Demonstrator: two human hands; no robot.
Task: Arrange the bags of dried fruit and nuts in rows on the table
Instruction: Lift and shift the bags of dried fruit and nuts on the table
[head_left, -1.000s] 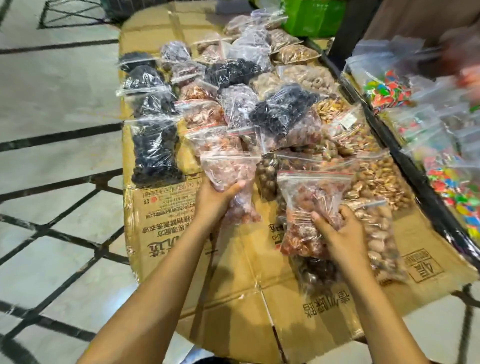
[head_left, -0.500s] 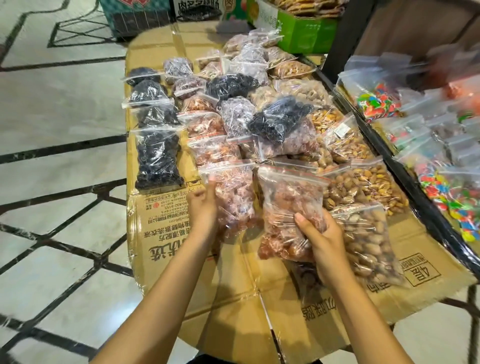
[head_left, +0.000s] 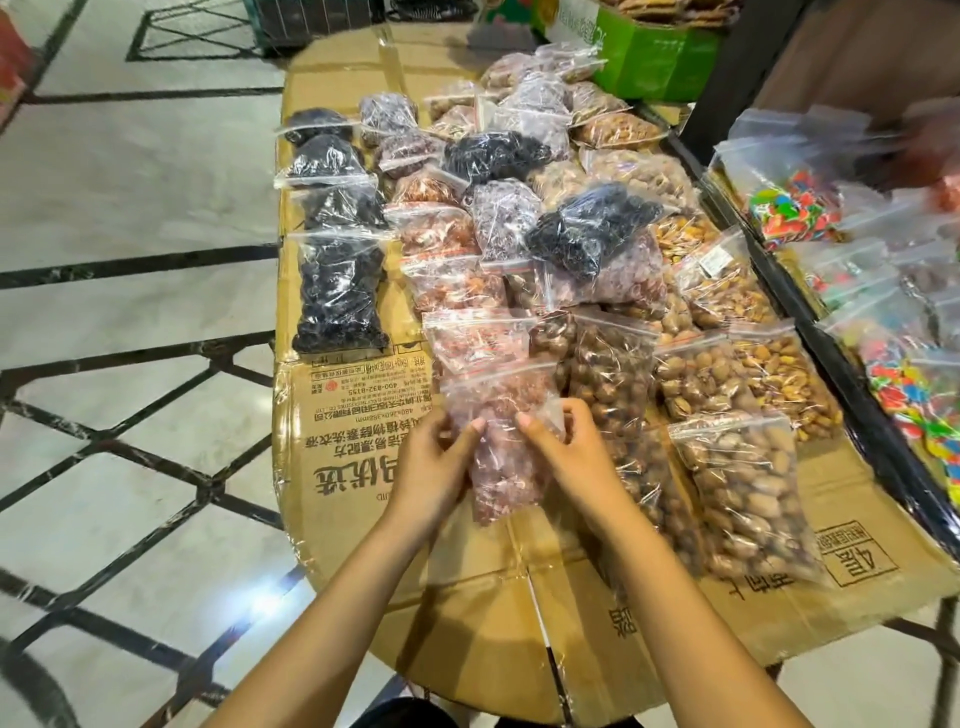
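A: Starting at the left, what's on the bench (head_left: 332, 499)?

B: A column of dark dried-fruit bags (head_left: 337, 291) runs along the left edge of the cardboard-covered top. Right of it is a row of reddish bags (head_left: 452, 280), and the near bag of reddish fruit (head_left: 501, 457) sits at that row's near end.

A: Who has hold of it?

B: Both hands. The left hand (head_left: 431, 467) has its fingers pinching the bag's left side, and the right hand (head_left: 566, 452) has its fingers closed on the right side.

A: How will it handle?

B: Soft and slumping, I'd judge, with slick crinkly film, so grip through the contents, not the zip strip.

A: And further right?

B: Bags of brown nuts (head_left: 748, 493), loosely overlapped.
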